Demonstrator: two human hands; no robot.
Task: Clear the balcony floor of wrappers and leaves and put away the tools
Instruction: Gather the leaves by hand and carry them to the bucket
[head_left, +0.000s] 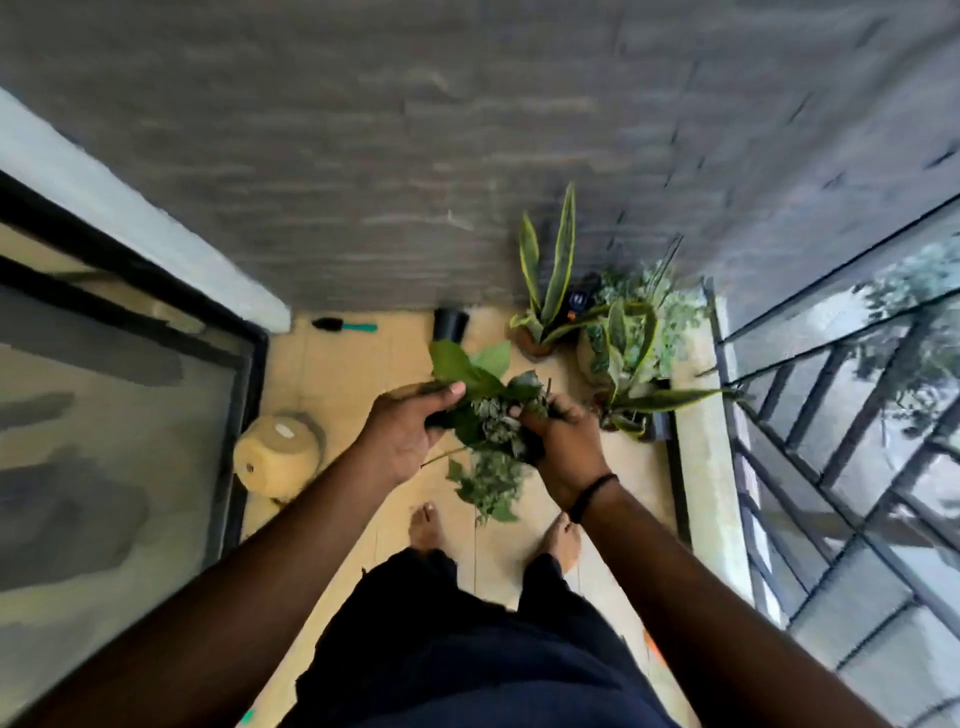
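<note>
I stand on the beige balcony floor (343, 379) and hold a bunch of green leaves and stems (488, 415) between both hands at waist height. My left hand (410, 431) grips the left side of the bunch, thumb laid over a broad leaf. My right hand (558, 441), with a black wristband, grips the right side, fingers curled round dark stems. Some small leaves dangle below the bunch. A hand tool with a teal handle and black head (345, 326) lies on the floor by the far wall.
An overturned beige pot (278, 454) lies on the floor at left beside the glass door (104, 415). A small black pot (451, 323) stands by the grey wall. Potted snake plants (550, 291) crowd the far right corner along the railing (831, 415). My bare feet show below.
</note>
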